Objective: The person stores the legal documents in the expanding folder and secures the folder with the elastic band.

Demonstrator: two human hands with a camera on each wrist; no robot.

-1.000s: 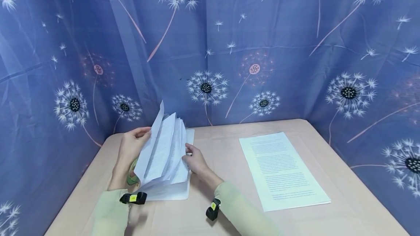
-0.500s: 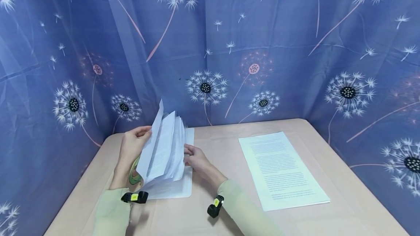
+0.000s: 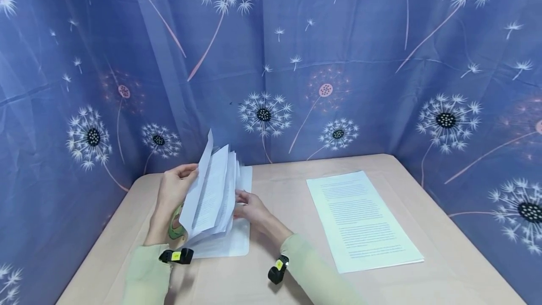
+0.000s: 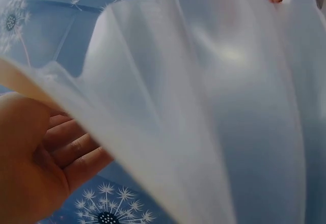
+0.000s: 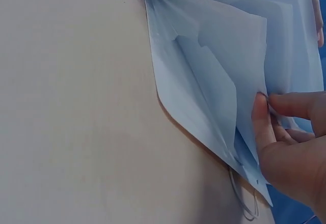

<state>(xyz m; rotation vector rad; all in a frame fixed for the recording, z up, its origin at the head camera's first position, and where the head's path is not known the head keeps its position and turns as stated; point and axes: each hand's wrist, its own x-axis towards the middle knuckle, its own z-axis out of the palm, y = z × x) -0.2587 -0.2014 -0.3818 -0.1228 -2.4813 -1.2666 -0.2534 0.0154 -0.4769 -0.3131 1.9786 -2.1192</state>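
Note:
A folder (image 3: 239, 241) with rounded corners stands fanned out at the table's left, full of thin pale leaves (image 3: 211, 196), some with printed text. My left hand (image 3: 174, 189) grips the raised outer leaf at its upper left edge; in the left wrist view its fingers (image 4: 76, 145) lie behind that leaf and the thumb is hidden. On the other side, my right hand (image 3: 254, 208) pinches the edge of an inner leaf (image 5: 239, 66) between thumb and forefinger, clear in the right wrist view. A thin cord loop (image 5: 247, 208) hangs by the folder's corner.
A stack of printed paper (image 3: 364, 220) lies on the pale table (image 3: 279, 173) to the right. Something green and curved (image 3: 175, 225) shows beside the left wrist, its kind unclear. Blue dandelion-print curtains (image 3: 296, 36) stand close behind and at both sides.
My right hand has shifted slightly left and down among the leaves, and more of the folder's bottom cover shows. The left hand keeps its hold, drifting slightly right.

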